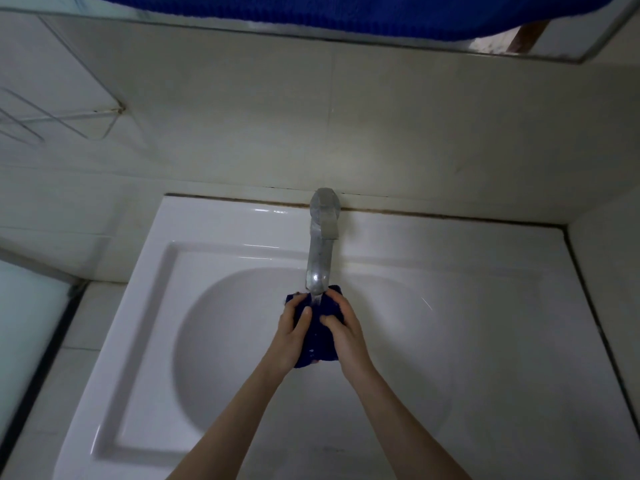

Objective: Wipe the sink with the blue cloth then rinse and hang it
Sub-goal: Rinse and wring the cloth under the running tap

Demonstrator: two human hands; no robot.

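White tiled washroom, sink [214, 341] below a mirror. Tap [320, 247] at 12 o'clock, running. Blue cloth [317, 341] under the stream, clamped by 2 hands: left hand [292, 336], right hand [346, 332]. Advice: knead and turn cloth until water runs clear.

Faucet [320, 251] overhangs the basin's back; the sink [221, 341] bowl lies open either side.

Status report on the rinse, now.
Left hand and right hand both clamped on blue cloth. Cloth under running tap, over sink. Nothing in the way.
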